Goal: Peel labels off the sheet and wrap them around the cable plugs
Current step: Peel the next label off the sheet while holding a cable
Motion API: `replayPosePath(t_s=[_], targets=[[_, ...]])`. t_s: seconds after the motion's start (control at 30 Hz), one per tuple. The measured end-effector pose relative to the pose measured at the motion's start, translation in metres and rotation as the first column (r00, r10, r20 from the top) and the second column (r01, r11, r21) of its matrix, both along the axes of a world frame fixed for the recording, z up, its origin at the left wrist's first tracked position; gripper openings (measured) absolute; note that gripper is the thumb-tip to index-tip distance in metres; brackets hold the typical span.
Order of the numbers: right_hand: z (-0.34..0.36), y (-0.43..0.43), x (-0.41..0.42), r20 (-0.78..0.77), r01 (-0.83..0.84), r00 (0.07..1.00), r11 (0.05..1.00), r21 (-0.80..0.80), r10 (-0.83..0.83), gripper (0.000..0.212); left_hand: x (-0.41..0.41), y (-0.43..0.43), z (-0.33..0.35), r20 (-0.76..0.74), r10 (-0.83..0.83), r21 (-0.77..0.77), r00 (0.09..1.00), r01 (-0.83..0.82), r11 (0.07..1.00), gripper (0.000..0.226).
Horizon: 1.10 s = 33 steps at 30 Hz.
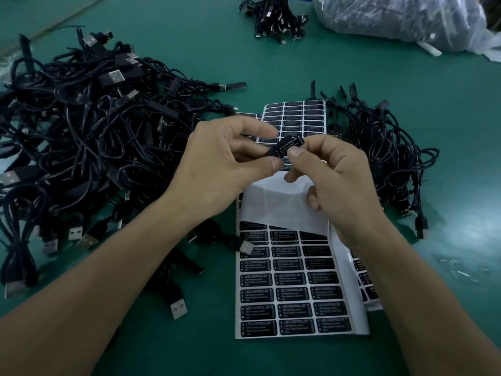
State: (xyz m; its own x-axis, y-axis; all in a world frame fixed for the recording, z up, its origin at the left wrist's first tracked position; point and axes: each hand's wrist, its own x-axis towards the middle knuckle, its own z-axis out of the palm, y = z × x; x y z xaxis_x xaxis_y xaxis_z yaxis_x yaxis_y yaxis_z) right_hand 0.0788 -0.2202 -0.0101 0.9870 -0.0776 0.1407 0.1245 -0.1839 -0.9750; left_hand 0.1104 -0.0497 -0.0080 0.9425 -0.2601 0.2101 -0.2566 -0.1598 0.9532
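- Two bare hands are up over the middle of the green table (189, 58), and between them there's one black plug (271, 152).
- The left hand (227, 158) pinches the plug's left end between thumb and fingertips.
- The right hand (333, 180) pinches the other end, with the thumb and curled index finger pressed right at the label (288, 143). The other fingers are tucked in loosely.
- That's one label, black with "LED CONTROLLER" in white print, lying along the plug. Can't tell how far round it goes.
- The plug is held in the air just above the label sheets, roughly where the far sheet and the near one meet.
- The near sheet (292, 289) lies flat under the forearms. It has three columns, and I count seven full rows of black labels plus a partly covered row above them. Its top part is bare white backing.
- A second sheet (366, 280) pokes out from under its right edge, so only a strip of its labels shows.
- The far sheet (295, 115) also has three columns and is partly hidden behind the hands. There looks to be another sheet edge under its left side, too blurry to be sure.
- There are three heaps of black cables: a big tangled pile (95, 118) on the left, a smaller pile (379, 158) on the right, and a little bundle (273, 20) at the far edge.
- One loose cable end with a USB connector (245, 246) lies between the forearms, touching the near sheet's left edge.
- One clear plastic bag (401, 17) with dark stuff inside sits in the far right corner.
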Motion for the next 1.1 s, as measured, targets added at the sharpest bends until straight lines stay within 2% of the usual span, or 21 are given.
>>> replayPosePath(t_s=[0.27, 0.6, 1.1], targets=[[0.0018, -0.0007, -0.0011, -0.014, -0.011, 1.000, 0.999, -0.049, 0.010, 0.014, 0.0040, 0.0068, 0.0021, -0.054, -0.104, 0.033, 0.993, 0.106, 0.994, 0.034], [-0.0004, 0.0022, -0.0001, 0.041, -0.018, 0.999, 0.994, -0.112, 0.023, 0.021, 0.0016, 0.0047, 0.0017, -0.068, -0.061, 0.044, 0.996, 0.064, 0.997, 0.032], [-0.0012, 0.0025, 0.0008, 0.046, -0.005, 0.999, 0.991, -0.132, 0.012, 0.020, 0.0007, 0.0042, 0.0042, -0.093, -0.069, 0.026, 0.993, 0.072, 0.997, 0.030]])
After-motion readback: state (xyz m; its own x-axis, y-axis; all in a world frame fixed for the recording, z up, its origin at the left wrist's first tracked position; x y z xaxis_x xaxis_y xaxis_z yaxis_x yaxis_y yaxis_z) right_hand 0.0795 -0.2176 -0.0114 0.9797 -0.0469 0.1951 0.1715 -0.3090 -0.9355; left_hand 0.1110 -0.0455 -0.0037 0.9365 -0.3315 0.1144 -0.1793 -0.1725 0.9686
